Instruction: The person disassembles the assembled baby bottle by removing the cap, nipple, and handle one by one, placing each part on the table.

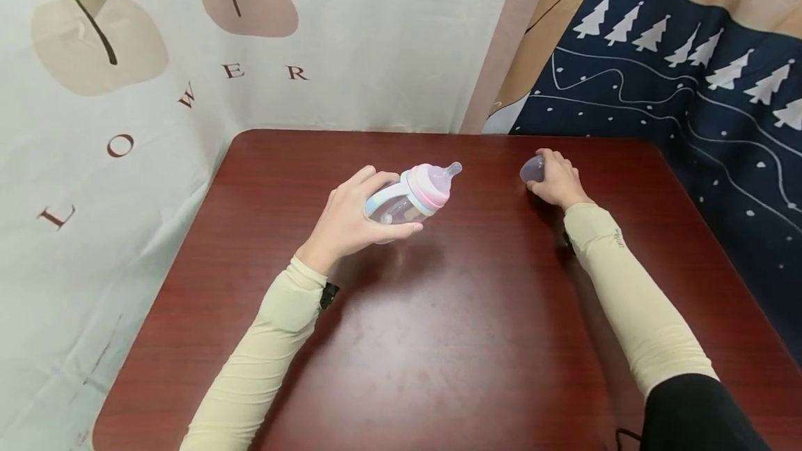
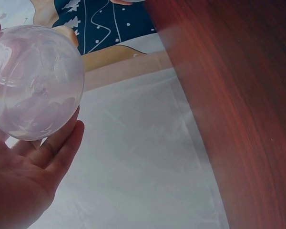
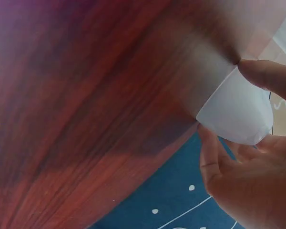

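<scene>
A baby bottle (image 1: 401, 202) with a pink collar, a clear nipple and a pale handle is gripped by my left hand (image 1: 354, 218), tilted above the table with its nipple pointing right. The round clear base of the bottle (image 2: 38, 83) faces the left wrist view, my left hand (image 2: 33, 167) curled about it. At the back right, my right hand (image 1: 557, 179) pinches a translucent cap (image 1: 532, 169). In the right wrist view the cap (image 3: 238, 109) is between the thumb and fingers of my right hand (image 3: 257, 167), its rim at the tabletop.
The reddish-brown wooden table (image 1: 438, 339) lies under both arms. A white curtain (image 1: 388, 40) with printed letters hangs behind it, and a dark blue cloth (image 1: 664, 89) with white trees hangs at the right. A black cable (image 1: 626, 433) shows near the lower right.
</scene>
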Demonstrator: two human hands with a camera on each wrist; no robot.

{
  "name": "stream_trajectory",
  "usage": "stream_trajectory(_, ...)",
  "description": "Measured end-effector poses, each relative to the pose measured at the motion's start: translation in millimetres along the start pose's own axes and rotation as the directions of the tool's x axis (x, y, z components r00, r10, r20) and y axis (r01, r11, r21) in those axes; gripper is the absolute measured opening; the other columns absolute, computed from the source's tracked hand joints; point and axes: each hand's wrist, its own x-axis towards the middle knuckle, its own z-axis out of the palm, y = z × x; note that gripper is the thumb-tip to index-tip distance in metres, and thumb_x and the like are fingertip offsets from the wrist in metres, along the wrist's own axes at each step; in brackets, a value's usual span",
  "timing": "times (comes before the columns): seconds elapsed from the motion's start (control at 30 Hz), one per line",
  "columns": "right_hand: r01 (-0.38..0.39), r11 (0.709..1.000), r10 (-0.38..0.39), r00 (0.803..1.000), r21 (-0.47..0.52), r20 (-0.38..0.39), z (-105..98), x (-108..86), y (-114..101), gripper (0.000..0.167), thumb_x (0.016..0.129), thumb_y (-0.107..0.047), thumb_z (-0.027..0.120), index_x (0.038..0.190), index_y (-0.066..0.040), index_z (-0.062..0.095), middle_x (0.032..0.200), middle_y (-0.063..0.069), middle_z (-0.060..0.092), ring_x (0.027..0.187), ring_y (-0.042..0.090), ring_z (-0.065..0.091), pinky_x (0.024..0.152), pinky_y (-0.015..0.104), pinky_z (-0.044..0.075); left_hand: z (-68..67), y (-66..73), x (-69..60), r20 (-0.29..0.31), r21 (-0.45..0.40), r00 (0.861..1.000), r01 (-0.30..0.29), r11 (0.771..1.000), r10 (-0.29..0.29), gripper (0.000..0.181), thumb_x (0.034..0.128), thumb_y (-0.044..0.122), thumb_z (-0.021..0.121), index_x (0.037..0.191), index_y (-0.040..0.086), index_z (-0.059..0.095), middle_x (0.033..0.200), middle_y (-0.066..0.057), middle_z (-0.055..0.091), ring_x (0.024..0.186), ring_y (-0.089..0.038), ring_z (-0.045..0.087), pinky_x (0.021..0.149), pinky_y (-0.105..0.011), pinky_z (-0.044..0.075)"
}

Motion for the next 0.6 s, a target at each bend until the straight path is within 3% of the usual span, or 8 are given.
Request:
stream_trajectory(0.13, -0.018, 1.000, 0.018, 1.000, 0.025, 0.018, 0.0, -1.3, -0.2, 0.091, 0.095, -0.015, 0.071, 0.164, 0.005, 0.015, 0.157, 0.039, 0.029, 0.141, 0.059, 0.028, 0.114, 0.070, 0.022, -0.7, 0.5, 0.4, 0.006, -0.005, 1.000, -0.009, 1.000, 0.009, 0.061, 0.0697, 0.056, 0.094, 0.117, 0.024, 0.073, 0.092, 0.009, 0.053, 0.084, -0.009, 0.054, 0.070, -0.036, 0.048)
stream_trajectory(0.33, 0.006, 0.997, -0.006, 1.000, 0.082, 0.008, -15.4, -15.0, -31.6, 0.129, 0.088, -0.050, 0.081, 0.169, -0.015, -0.013, 0.172, 0.030, 0.008, 0.153, 0.053, 0.015, 0.120, 0.075, 0.011, -0.3, 1.0, 1.6, 0.003, -0.008, 1.000, -0.016, 1.000, 0.016, 0.061, 0.0698, 0.056, 0.094, 0.117, 0.024, 0.073, 0.092, 0.008, 0.052, 0.084, -0.009, 0.053, 0.071, -0.036, 0.048)
stream_trajectory(0.47, 0.091, 0.984, -0.090, 0.996, 0.151, -0.009, -30.0, -38.4, -68.2, 0.134, 0.083, -0.058, 0.084, 0.170, -0.026, -0.012, 0.175, 0.021, 0.010, 0.157, 0.046, 0.015, 0.120, 0.077, 0.013, -0.7, 0.7, 1.3, 0.007, -0.007, 1.000, -0.012, 1.000, 0.012, 0.060, 0.0694, 0.057, 0.093, 0.116, 0.024, 0.073, 0.092, 0.008, 0.052, 0.084, -0.010, 0.053, 0.071, -0.036, 0.048)
stream_trajectory(0.6, 0.217, 0.935, -0.216, 0.976, 0.280, -0.037, -41.4, -64.0, -104.2, 0.133, 0.082, -0.052, 0.088, 0.170, -0.029, -0.008, 0.174, 0.017, 0.020, 0.157, 0.040, 0.026, 0.121, 0.070, 0.027, -2.9, 0.9, 1.4, -0.001, -0.014, 1.000, -0.007, 1.000, 0.007, 0.061, 0.0692, 0.057, 0.094, 0.116, 0.024, 0.073, 0.093, 0.008, 0.053, 0.085, -0.010, 0.053, 0.072, -0.036, 0.048)
